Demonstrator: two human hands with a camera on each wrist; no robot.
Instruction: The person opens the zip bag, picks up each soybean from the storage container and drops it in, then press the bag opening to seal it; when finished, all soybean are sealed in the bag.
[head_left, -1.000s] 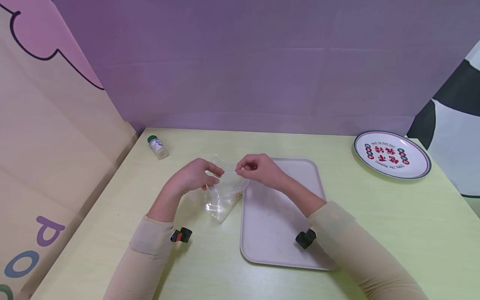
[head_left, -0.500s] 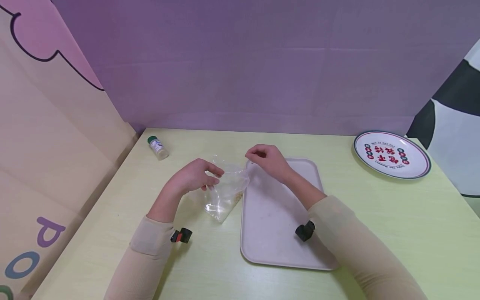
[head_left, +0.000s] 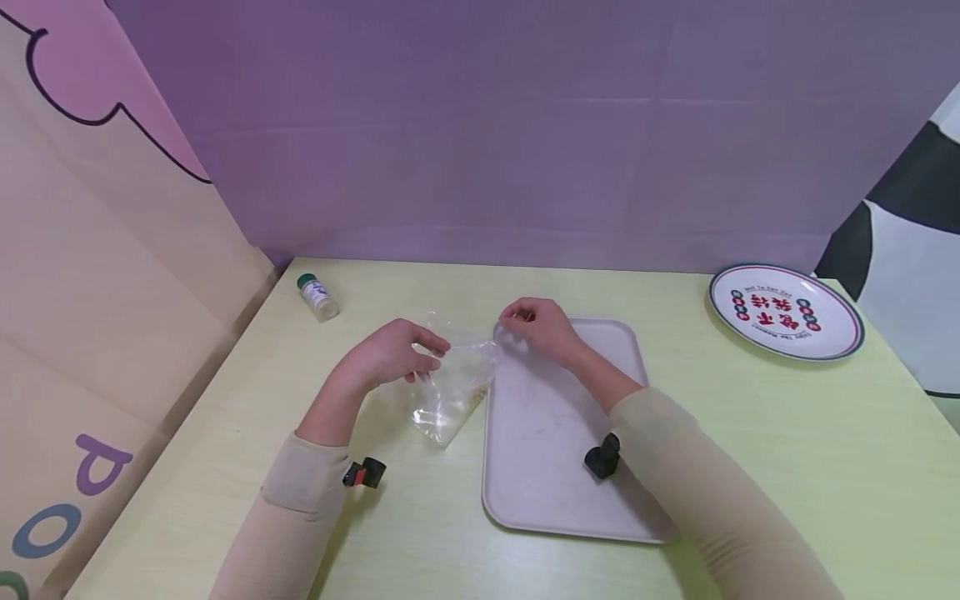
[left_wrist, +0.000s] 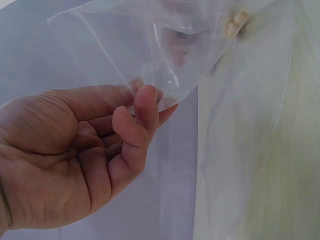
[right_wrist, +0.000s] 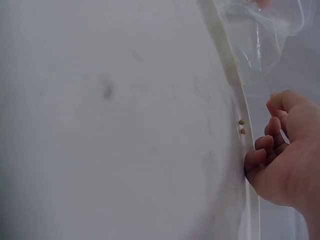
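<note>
My left hand (head_left: 386, 354) pinches a clear plastic bag (head_left: 453, 404) near its mouth, left of a pale tray (head_left: 551, 508). The left wrist view shows the bag's thin film at the fingertips and several small tan beans (left_wrist: 235, 25) farther down inside. My right hand (head_left: 543, 329) hovers over the tray's far left corner, fingers curled together. In the right wrist view, two small round beans (right_wrist: 242, 126) sit just inside the tray's raised rim, close to those curled fingers. Nothing shows between the right fingertips; the thumb tip is partly hidden.
A small shaker bottle (head_left: 318, 297) with a green cap lies at the table's back left. At the back right is an oval white plate (head_left: 787, 337) with red characters. A purple backdrop (head_left: 480, 150) rises behind the table (head_left: 420, 533).
My right hand has moved from the bag's mouth to the right, over the tray's far left corner, then dipped slightly. The left hand has stayed in place, holding the bag.
</note>
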